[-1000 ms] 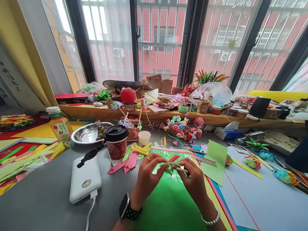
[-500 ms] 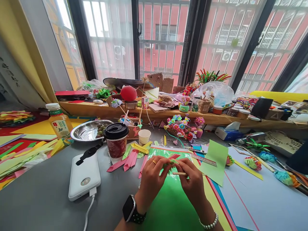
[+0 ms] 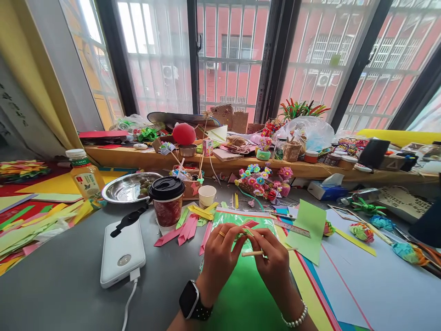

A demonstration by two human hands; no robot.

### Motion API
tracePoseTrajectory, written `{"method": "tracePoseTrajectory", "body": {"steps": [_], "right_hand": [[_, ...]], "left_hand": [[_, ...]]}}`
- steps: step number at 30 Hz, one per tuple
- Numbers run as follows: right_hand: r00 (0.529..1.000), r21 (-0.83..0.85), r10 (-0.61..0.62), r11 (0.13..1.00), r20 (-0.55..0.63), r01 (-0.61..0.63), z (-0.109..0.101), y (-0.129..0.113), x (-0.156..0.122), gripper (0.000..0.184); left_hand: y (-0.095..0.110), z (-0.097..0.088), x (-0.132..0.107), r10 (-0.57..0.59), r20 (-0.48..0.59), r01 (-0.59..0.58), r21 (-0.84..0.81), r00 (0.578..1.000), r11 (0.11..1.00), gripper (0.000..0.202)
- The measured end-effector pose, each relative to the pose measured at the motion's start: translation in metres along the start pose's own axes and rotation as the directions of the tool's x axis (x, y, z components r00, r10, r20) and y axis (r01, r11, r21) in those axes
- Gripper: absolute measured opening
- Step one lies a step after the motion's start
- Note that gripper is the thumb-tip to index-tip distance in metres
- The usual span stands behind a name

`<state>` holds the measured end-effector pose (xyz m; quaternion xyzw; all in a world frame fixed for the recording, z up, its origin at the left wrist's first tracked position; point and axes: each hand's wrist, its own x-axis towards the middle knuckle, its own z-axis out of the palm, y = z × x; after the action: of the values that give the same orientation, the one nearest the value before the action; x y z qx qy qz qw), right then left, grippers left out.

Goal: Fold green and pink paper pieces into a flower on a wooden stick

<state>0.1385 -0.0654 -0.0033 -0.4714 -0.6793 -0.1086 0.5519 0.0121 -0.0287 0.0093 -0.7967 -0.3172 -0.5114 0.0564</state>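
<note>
My left hand, with a ring and a black smartwatch at the wrist, pinches a small folded green paper piece above a green sheet. My right hand, wearing a bead bracelet, is closed too: it pinches the same green piece from the right and holds a thin wooden stick that lies across its fingers. Both hands meet at the middle of the grey table.
A white power bank with cable lies at the left, beside a lidded coffee cup, pink paper strips and a steel bowl. A light green card, ruler and paper flowers lie to the right. The window ledge is crowded.
Both hands have drifted a little right and nearer to me. The stick in my right hand has swung from pointing right to lying across the fingers.
</note>
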Motion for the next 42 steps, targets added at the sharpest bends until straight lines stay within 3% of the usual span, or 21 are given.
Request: {"method": "tracePoseTrajectory", "body": {"steps": [12, 16, 20, 30, 33, 35, 37, 42], "right_hand": [[0.999, 0.006, 0.001, 1.000, 0.051, -0.001, 0.002, 0.000, 0.001, 0.024], [0.989, 0.069, -0.010, 0.998, 0.145, 0.000, -0.008, 0.004, 0.007, 0.030], [0.985, 0.027, -0.031, 0.999, 0.169, 0.027, -0.013, 0.009, 0.008, 0.027], [0.980, 0.027, -0.032, 0.999, 0.198, 0.027, -0.016, 0.009, 0.007, 0.022], [0.974, 0.070, -0.006, 0.997, 0.227, -0.010, -0.020, 0.006, 0.011, 0.015], [0.964, 0.137, 0.031, 0.988, 0.264, -0.069, -0.024, 0.004, 0.014, 0.006], [0.940, 0.205, 0.075, 0.967, 0.332, -0.149, -0.030, 0.001, 0.018, 0.008], [0.807, 0.253, 0.181, 0.891, 0.562, -0.376, -0.039, -0.002, 0.023, 0.023]], "left_hand": [[-0.001, -0.002, 0.001, 0.011, -0.002, -0.011, 0.011, 1.000, 1.000, 0.009], [-0.008, -0.006, 0.006, 0.014, 0.064, -0.005, -0.134, 0.998, 0.991, 0.008], [-0.012, -0.010, 0.007, 0.026, 0.121, 0.006, -0.251, 0.992, 0.968, 0.009], [-0.015, -0.014, 0.008, 0.032, 0.218, 0.028, -0.266, 0.975, 0.963, 0.007], [-0.014, -0.018, 0.010, 0.002, 0.320, 0.106, -0.320, 0.947, 0.941, 0.007], [-0.011, -0.023, 0.012, -0.030, 0.412, 0.203, -0.382, 0.911, 0.902, 0.005], [-0.008, -0.029, 0.013, -0.056, 0.506, 0.317, -0.446, 0.861, 0.837, 0.004], [-0.004, -0.035, 0.015, -0.055, 0.675, 0.548, -0.546, 0.736, 0.634, 0.012]]}}
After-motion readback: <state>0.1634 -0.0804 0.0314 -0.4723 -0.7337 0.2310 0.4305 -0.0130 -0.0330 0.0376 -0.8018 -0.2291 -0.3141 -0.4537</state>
